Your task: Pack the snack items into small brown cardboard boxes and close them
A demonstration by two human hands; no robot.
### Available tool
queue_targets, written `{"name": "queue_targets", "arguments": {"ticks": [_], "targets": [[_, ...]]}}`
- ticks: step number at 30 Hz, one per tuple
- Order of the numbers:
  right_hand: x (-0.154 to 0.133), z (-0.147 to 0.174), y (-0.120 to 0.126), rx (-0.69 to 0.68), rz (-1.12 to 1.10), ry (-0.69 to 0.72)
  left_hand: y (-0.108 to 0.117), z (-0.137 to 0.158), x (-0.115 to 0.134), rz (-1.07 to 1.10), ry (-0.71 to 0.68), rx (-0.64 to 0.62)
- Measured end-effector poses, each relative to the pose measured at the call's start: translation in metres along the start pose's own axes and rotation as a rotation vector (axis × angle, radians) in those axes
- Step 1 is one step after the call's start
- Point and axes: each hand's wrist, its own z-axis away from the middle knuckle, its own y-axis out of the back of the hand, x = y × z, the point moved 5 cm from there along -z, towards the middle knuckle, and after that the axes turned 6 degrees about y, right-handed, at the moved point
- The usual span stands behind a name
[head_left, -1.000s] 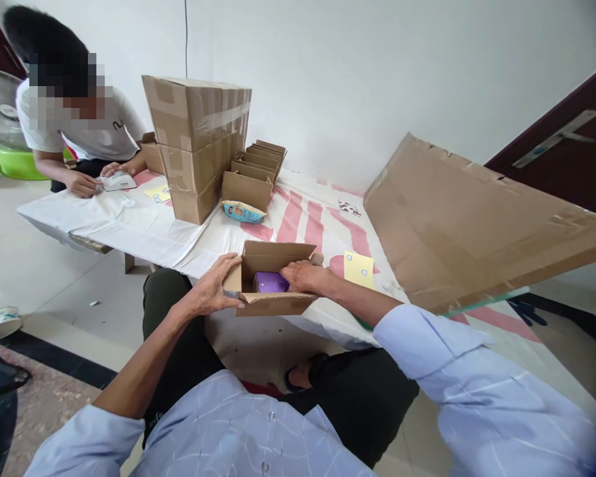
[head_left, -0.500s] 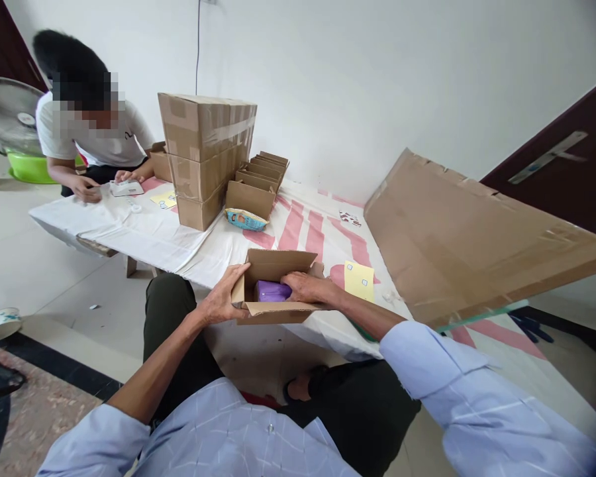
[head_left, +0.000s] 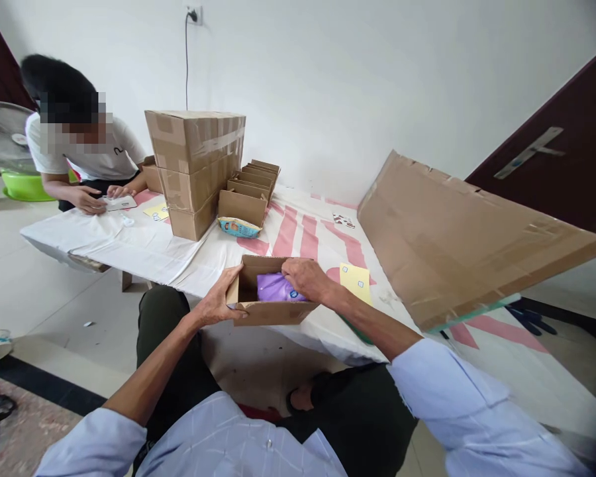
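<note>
Left hand point(head_left: 219, 296) grips the left end of a small carton point(head_left: 273, 314), index finger at the far corner and thumb at the near one; right hand point(head_left: 305, 278) bends over the carton's right end, fingers curled on a purple packet point(head_left: 273, 287) inside it. The right thumb is out of sight behind the knuckles, so whether that hand pinches the packet I cannot tell. It also covers the packet's right end and part of a round blue mark. The carton's bottom is hidden, and whether it rests on the tabletop point(head_left: 124, 244) edge is unclear. White cloth with pink stripes drapes this surface, creased to the carton's left. Beyond the carton stand a blue packet point(head_left: 239, 228) and a row of boxes point(head_left: 242, 207), mostly masked by one another; left of them rise stacked taped boxes point(head_left: 176, 179). Just right of the carton lies a yellow card point(head_left: 353, 281), partly behind the right forearm; farther right leans a large cardboard sheet point(head_left: 457, 238), blocking part of a dark door point(head_left: 551, 156). Far left of the carton, another person point(head_left: 82, 159) handles something white, too small to identify, near a cut-off fan point(head_left: 4, 129). A pale wall point(head_left: 352, 86) closes the room behind the carton.
</note>
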Motion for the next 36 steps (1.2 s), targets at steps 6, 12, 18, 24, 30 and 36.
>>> {"name": "queue_targets", "arguments": {"ticks": [6, 12, 18, 24, 30, 36], "targets": [[0.047, 0.062, 0.083, 0.631, -0.253, -0.110, 0.012, -0.055, -0.030, 0.010, 0.026, 0.007], [0.051, 0.124, 0.085, 0.830, -0.732, -0.163, 0.028, -0.130, -0.055, -0.002, 0.047, 0.009], [0.032, 0.131, 0.026, 0.734, -0.941, -0.241, 0.048, -0.138, -0.053, -0.227, 0.099, 0.039], [0.020, 0.110, -0.029, 0.590, -1.122, -0.257, 0.017, -0.040, 0.020, -0.290, -0.089, 0.015], [-0.006, 0.080, -0.075, 0.396, -1.309, -0.232, -0.026, 0.008, 0.085, -0.044, -0.176, -0.252], [-0.027, 0.078, -0.087, 0.476, -1.461, -0.167, -0.016, 0.006, 0.061, 0.434, 0.315, -0.038]]}}
